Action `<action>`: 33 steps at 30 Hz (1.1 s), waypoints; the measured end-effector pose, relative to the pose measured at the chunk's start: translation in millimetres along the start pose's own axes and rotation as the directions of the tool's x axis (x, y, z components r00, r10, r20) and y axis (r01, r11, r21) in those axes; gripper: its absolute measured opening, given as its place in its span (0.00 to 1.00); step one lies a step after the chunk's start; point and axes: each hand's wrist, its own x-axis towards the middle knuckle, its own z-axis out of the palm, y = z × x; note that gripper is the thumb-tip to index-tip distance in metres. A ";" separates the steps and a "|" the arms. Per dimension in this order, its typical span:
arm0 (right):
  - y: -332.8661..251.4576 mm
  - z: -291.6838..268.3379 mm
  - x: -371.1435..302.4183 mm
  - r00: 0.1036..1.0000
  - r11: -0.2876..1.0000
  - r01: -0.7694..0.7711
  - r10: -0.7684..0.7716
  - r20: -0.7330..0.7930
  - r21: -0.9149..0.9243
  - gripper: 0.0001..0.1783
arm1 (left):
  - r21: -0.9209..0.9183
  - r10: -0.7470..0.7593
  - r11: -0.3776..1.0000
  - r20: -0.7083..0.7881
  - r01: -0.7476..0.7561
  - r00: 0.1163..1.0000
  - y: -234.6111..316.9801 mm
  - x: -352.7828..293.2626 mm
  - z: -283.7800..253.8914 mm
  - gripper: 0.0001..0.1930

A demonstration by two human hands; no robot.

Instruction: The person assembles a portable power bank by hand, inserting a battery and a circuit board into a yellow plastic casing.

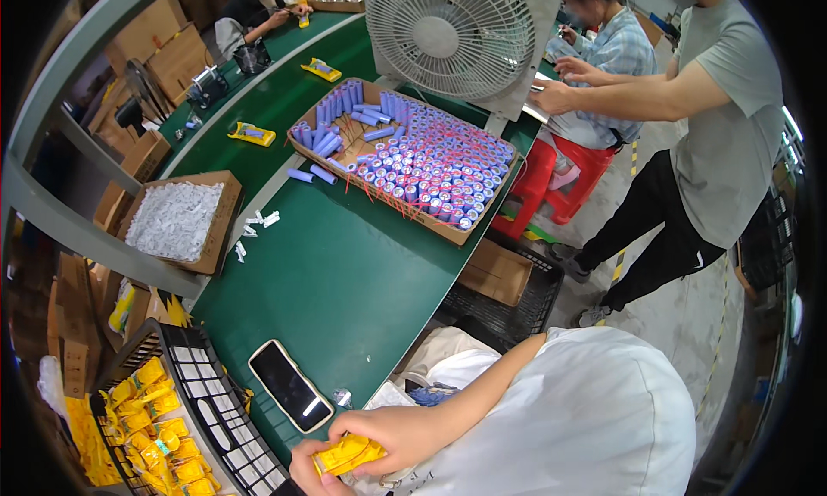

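Observation:
At the lower edge, a small yellow packet (349, 455) with a crinkled surface is between my two hands. My right hand (398, 434), reached from the right by a bare forearm, has its fingers closed around the packet's upper and right side. My left hand (312, 472) grips its left end; part of that hand is cut off by the picture's edge. Just beyond my hands lies a smartphone (291, 386) with a dark screen and pale case. To the left, a black plastic crate (211, 401) holds several similar yellow packets (159, 427).
On the green table (319, 272), a cardboard tray (448, 230) holds purple battery cells (413, 151) with red wires. A carton (226, 205) of small white pieces stands left; yellow packets (251, 134) lie farther back. A fan (439, 35) rises behind the tray. A person (715, 108) stands at right.

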 end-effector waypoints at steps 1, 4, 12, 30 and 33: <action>7.9 1.7 -0.2 0.996 0.998 0.053 -0.055 -0.075 -0.018 0.21 | -0.005 0.000 1.000 0.005 0.000 1.000 0.8 0.8 6.2 0.28; 17.1 4.7 0.9 0.974 0.989 0.139 -0.145 -0.175 -0.047 0.20 | -0.112 -0.199 0.978 -0.212 0.178 0.957 -2.6 1.4 27.1 0.27; 5.9 -3.4 23.1 0.989 0.995 0.087 -0.092 -0.115 -0.048 0.08 | -0.154 -0.162 0.984 -0.519 0.095 0.839 -22.3 -8.9 53.7 0.31; 3.0 -6.4 26.9 0.901 0.913 0.282 -0.358 -0.246 -0.296 0.11 | -0.243 -0.091 0.968 -0.565 -0.060 0.820 -15.2 -1.1 58.4 0.31; 3.2 0.0 24.5 0.867 0.912 0.315 -0.389 -0.312 -0.262 0.11 | -0.223 -0.046 0.970 -0.564 -0.099 0.824 -8.5 -4.0 59.7 0.31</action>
